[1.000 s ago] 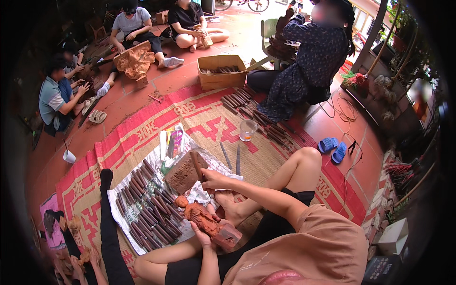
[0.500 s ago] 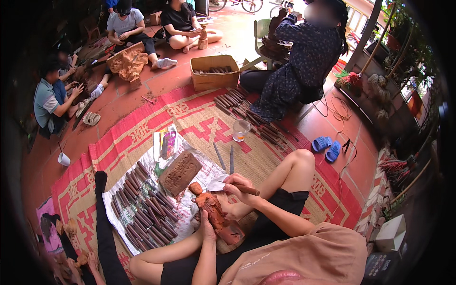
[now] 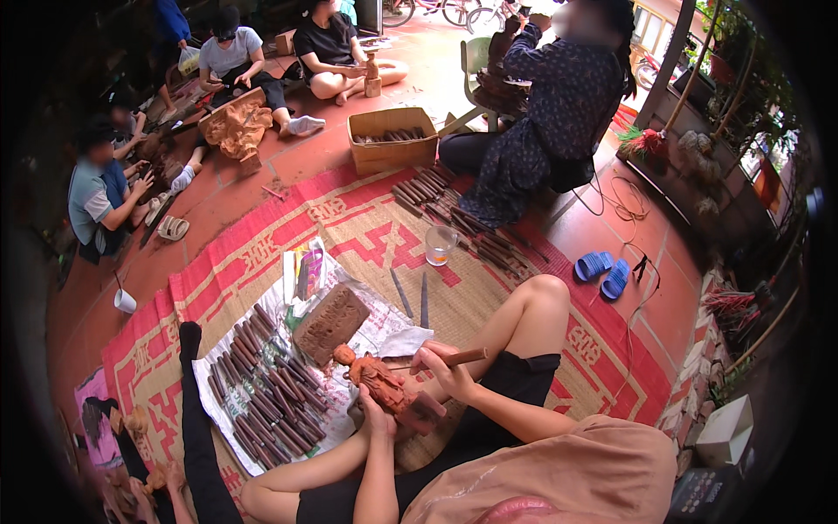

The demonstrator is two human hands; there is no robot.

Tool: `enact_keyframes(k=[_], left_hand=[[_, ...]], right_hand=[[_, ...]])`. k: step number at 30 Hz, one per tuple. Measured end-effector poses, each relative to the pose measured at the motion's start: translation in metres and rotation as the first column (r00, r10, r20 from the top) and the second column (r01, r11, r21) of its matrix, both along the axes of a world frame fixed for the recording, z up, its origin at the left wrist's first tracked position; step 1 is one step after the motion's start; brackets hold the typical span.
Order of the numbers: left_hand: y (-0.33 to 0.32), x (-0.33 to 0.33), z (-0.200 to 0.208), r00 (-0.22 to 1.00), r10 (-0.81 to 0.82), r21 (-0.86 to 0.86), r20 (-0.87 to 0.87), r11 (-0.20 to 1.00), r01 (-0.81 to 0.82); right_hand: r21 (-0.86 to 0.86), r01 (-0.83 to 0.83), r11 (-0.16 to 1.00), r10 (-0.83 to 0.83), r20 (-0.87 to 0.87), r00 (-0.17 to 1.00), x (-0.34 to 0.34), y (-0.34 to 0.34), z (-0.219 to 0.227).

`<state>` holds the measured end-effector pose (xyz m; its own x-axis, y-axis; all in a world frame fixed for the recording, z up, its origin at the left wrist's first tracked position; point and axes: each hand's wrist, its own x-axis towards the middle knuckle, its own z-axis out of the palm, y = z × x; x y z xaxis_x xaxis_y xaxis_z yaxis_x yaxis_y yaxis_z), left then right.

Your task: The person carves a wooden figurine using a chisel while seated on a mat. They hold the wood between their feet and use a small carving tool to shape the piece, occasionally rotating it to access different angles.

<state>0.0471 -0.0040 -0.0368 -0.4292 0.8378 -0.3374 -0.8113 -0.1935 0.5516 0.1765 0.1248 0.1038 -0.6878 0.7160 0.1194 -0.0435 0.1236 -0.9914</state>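
A reddish-brown carved wooden figurine (image 3: 384,382) lies tilted over my lap, its head pointing away to the left. My left hand (image 3: 378,414) is closed around its lower side. My right hand (image 3: 447,374) grips a carving tool by its round wooden handle (image 3: 467,356); the tool's working end is hidden by the fingers, close to the figurine's right side. Just beyond the right hand, a white cloth or paper (image 3: 403,341) rests on the ground. A brown rectangular block (image 3: 332,320) with a rough top sits past the figurine's head.
Several wooden-handled tools (image 3: 271,384) cover a white sheet on my left. Two dark, flat blades (image 3: 424,301) and a clear plastic cup (image 3: 440,243) are on the patterned mat (image 3: 349,236). Farther off are a cardboard box (image 3: 393,150), blue slippers (image 3: 602,272) and several people at work.
My right hand has left the white cloth and come nearer the figurine with the tool. The figurine leans farther left. Someone in blue with a bag shows more at the upper left.
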Motion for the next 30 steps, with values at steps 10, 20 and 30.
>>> enact_keyframes(k=[10, 20, 30], left_hand=[[0.001, 0.002, -0.015, 0.998, 0.046, -0.103, -0.03, 0.993, -0.049], [-0.026, 0.0, 0.039, 0.986, -0.151, -0.097, -0.069, 0.985, 0.144], [-0.012, 0.023, 0.027, 0.997, -0.041, -0.159, -0.064, 0.987, 0.031]], right_hand=[[-0.157, 0.028, 0.987, -0.023, 0.037, 0.999, -0.003, 0.003, -0.016], [-0.299, 0.088, 0.95, -0.085, 0.024, 0.996, 0.003, -0.033, 0.009], [-0.472, 0.141, 0.87, -0.154, 0.013, 0.988, -0.038, -0.008, -0.039]])
